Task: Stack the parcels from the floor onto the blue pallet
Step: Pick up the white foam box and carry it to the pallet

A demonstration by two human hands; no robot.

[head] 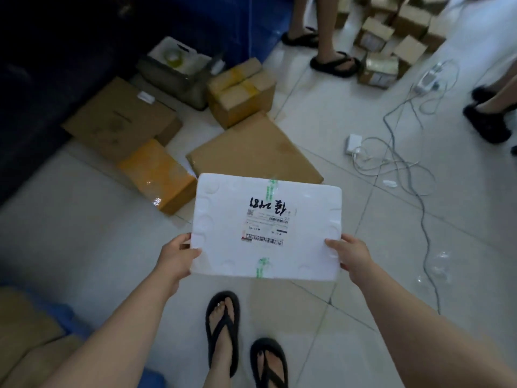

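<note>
White rectangular foam parcel (pixel 265 228) with a shipping label and green tape is held in the air over the pale tiled floor (pixel 363 317), just in front of the wearer's feet. Left hand (pixel 179 256) grips its left short end and right hand (pixel 351 256) grips its right short end. Both thumbs are on top near the close corners; fingers underneath are hidden. Parcel lies flat, label up, long axis running left-right between the 2 hands, so neither hand is nearer.

Key relation: a blue surface (pixel 67 315) at lower left, carrying brown cardboard boxes (pixel 25 326), is likely the blue pallet, but it is cut off by the frame edge, so not certain. If so, the parcel sits right of it and ahead, and the carry goes left and back, left hand leading.

Still on the floor ahead: a flat brown cardboard box (pixel 251 152) and a yellow-taped carton (pixel 156 175), with more cartons behind. Grey cables (pixel 397 161) trail at right, well apart from that path.
</note>
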